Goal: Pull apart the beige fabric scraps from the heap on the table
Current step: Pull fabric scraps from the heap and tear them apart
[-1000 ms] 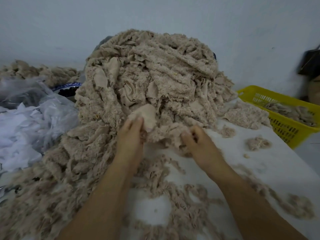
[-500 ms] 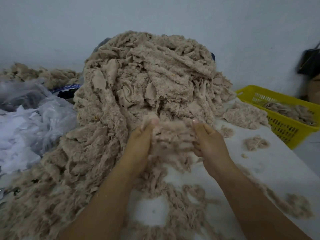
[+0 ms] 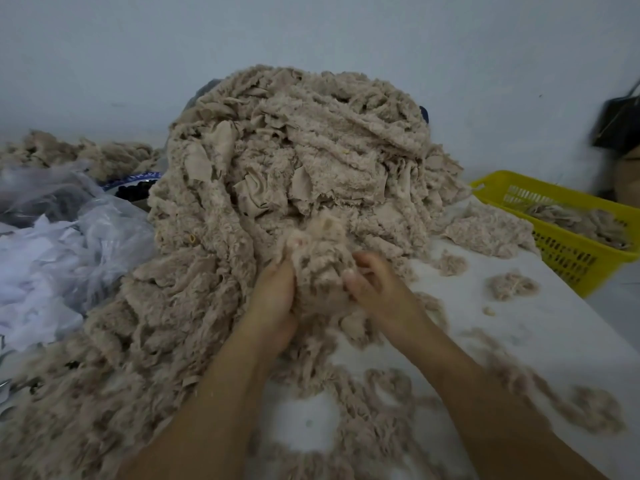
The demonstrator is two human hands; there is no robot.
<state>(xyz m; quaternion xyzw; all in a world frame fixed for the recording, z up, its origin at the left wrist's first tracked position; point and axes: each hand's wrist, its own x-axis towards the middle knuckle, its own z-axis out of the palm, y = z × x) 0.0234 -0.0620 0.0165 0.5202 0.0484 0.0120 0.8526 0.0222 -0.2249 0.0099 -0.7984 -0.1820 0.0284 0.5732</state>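
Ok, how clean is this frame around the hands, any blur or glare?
Head view: flat, dim, bluish light, no glare or hard shadows; head view again: the beige fluffy fabric clump between the left hand and right hand is motion-smeared; the big beige scrap heap is sharper; the yellow plastic basket at the right edge is blurred.

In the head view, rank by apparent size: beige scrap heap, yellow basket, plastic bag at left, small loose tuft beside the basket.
1. beige scrap heap
2. plastic bag
3. yellow basket
4. small loose tuft
Bag versus basket is unsure: both run off the frame.
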